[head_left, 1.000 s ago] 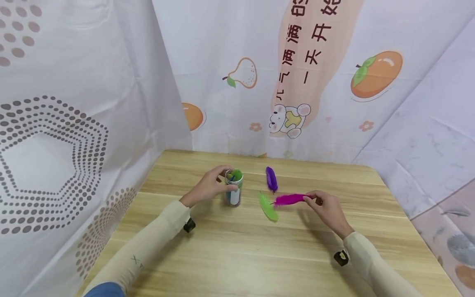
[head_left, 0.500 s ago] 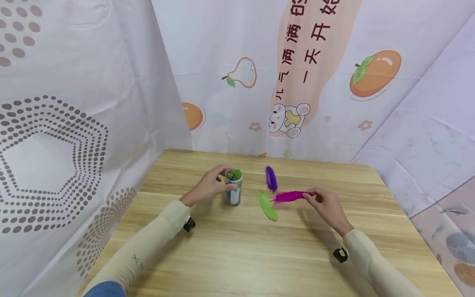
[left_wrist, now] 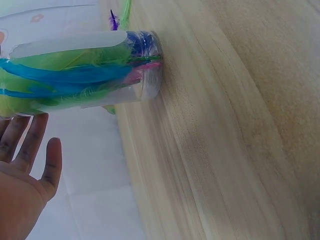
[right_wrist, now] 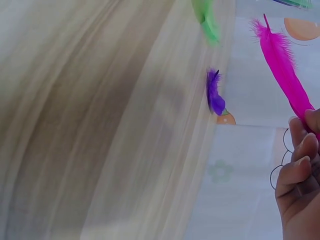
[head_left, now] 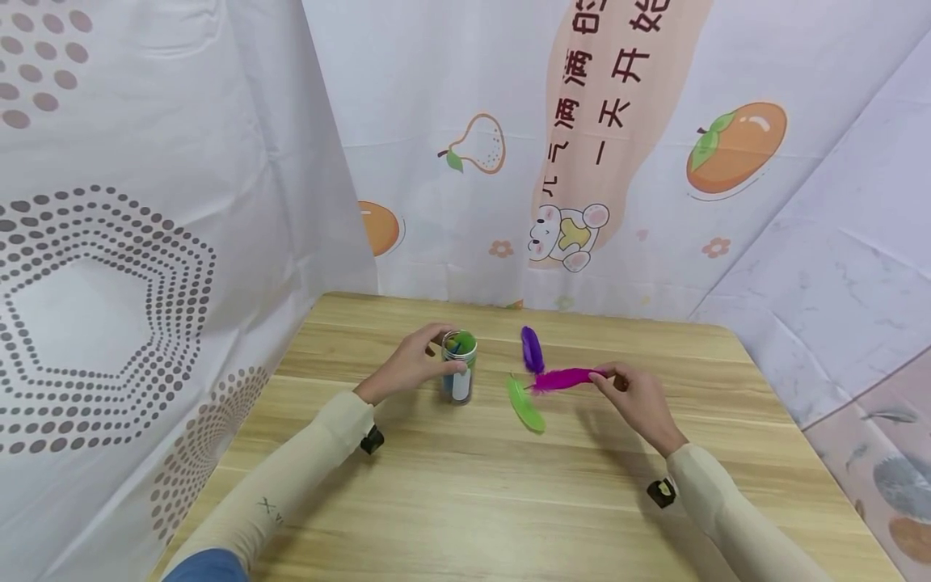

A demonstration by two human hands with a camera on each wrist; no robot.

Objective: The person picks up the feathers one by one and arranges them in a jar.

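My left hand holds a clear jar near its top, thumb in front and fingers behind. The jar stands upright on the table, and in the left wrist view green, blue and pink feathers show through its wall. Between the thumb and fingers of my right hand, a magenta feather is pinched by its broad tip. Its quill points left toward the jar, and the right wrist view shows it raised off the table. A light green feather and a purple feather lie between the hands.
The wooden table ends at the back against a printed white cloth. Another patterned cloth hangs on the left side. Both wrists carry small black devices.
My right hand has lifted slightly and moved a little away from me, taking the magenta feather along. The left hand and jar have stayed in place.
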